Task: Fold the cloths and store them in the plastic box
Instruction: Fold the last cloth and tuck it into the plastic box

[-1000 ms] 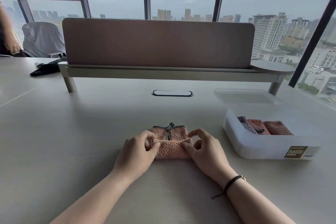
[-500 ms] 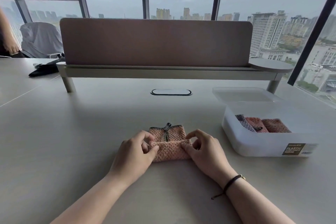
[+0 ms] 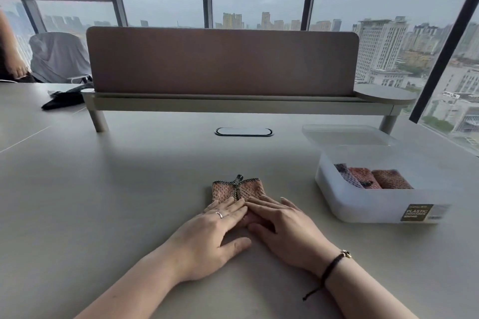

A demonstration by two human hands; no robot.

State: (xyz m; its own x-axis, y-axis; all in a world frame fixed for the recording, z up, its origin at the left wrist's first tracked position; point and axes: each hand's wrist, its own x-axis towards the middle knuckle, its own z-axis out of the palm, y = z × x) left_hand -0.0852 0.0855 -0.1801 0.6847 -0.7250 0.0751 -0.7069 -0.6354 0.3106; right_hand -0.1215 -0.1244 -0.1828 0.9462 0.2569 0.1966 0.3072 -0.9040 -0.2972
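Observation:
A small pink knitted cloth (image 3: pixel 248 190) with a dark checked loop lies folded on the grey table, straight ahead of me. My left hand (image 3: pixel 210 233) and my right hand (image 3: pixel 282 228) lie flat side by side on its near half, fingers straight, pressing it down. The near part of the cloth is hidden under my fingers. To the right stands the open white plastic box (image 3: pixel 363 204); folded pink and dark cloths (image 3: pixel 373 179) lie side by side inside it.
The box's translucent lid (image 3: pixel 347 134) lies behind the box. A raised shelf with a brown divider panel (image 3: pixel 223 62) crosses the table farther back. A black object (image 3: pixel 64 100) lies at the far left, near another person's arm (image 3: pixel 10 54).
Both hands pinched the cloth's near edge before; now they have flattened and press down on the folded cloth. The cloth's near part has been rolled or folded forward.

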